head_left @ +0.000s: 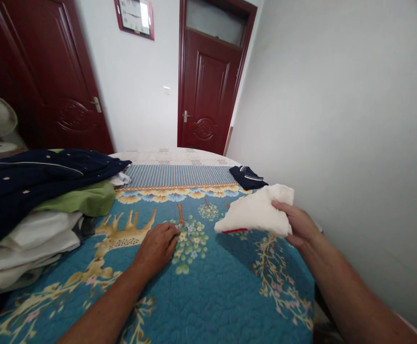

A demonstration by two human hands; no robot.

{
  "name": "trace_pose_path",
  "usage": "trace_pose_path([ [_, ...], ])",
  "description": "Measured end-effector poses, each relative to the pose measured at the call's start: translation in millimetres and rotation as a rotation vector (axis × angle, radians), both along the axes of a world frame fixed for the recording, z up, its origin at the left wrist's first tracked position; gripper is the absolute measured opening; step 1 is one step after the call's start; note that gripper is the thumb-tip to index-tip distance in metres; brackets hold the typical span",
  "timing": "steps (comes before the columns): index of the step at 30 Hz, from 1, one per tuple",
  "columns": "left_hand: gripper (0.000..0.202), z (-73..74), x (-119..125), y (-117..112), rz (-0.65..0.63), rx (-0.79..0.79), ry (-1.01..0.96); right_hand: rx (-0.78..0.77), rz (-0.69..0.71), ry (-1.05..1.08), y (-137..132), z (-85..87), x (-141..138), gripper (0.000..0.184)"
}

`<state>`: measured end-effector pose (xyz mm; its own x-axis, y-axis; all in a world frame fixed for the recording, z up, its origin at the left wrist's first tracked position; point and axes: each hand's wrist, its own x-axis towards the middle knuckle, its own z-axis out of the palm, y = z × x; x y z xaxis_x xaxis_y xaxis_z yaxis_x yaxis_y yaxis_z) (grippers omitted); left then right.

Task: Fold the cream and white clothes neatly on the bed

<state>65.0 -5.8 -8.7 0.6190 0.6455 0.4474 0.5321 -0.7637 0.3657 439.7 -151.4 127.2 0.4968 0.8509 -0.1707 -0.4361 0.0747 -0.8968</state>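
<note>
My right hand (297, 224) grips a folded white garment (256, 210) at its right end, thumb on top and the other fingers hidden beneath. The garment hangs just above the quilted blue cover, casting a shadow, and a red strip shows along its lower edge. My left hand (160, 246) rests on the cover beside a printed flowering tree, holding nothing, its fingers loosely bent and slightly apart. Beyond the white garment lies a folded navy garment (247, 177) with white stripes.
A heap of loose clothes is on the left: a navy piece (50, 174) on top, green (82, 198) and white (36, 234) ones below. The patterned blue cover (229, 296) spreads over the surface, its right edge near the wall. Dark red doors (210, 86) stand behind.
</note>
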Motion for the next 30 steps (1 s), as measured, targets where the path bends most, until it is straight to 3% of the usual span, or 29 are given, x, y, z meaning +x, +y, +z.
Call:
trace_pose_path([
  [4, 0.023, 2.3, 0, 0, 0.003, 0.003, -0.001, 0.082, -0.188, -0.034, 92, 35.9, 54, 0.035],
  [7, 0.024, 2.4, -1, 0, 0.007, 0.013, -0.017, 0.228, -0.313, -0.025, 165, 65.5, 94, 0.037],
  [10, 0.023, 0.8, -2, 1, 0.012, 0.032, -0.030, 0.351, -0.414, 0.007, 219, 68.8, 130, 0.044],
  [12, 0.023, -0.5, -3, 1, 0.017, 0.051, -0.036, 0.311, -0.458, 0.034, 242, 47.3, 147, 0.045],
  [14, 0.024, -1.6, -4, 2, 0.023, 0.074, -0.036, 0.189, -0.490, 0.047, 253, 9.3, 157, 0.047],
  [18, 0.023, -2.8, -5, 2, 0.031, 0.102, -0.029, 0.057, -0.512, 0.053, 252, -75.0, 164, 0.051],
  [20, 0.023, -3.1, -5, 2, 0.040, 0.098, -0.026, 0.065, -0.523, 0.049, 249, -101.8, 167, 0.051],
  [23, 0.023, -3.3, -5, 3, 0.045, 0.087, -0.015, 0.087, -0.519, 0.031, 246, -117.8, 175, 0.049],
  [30, 0.023, -5.3, -6, 5, 0.043, 0.059, 0.006, 0.073, -0.567, -0.124, 252, -122.0, 176, 0.053],
])
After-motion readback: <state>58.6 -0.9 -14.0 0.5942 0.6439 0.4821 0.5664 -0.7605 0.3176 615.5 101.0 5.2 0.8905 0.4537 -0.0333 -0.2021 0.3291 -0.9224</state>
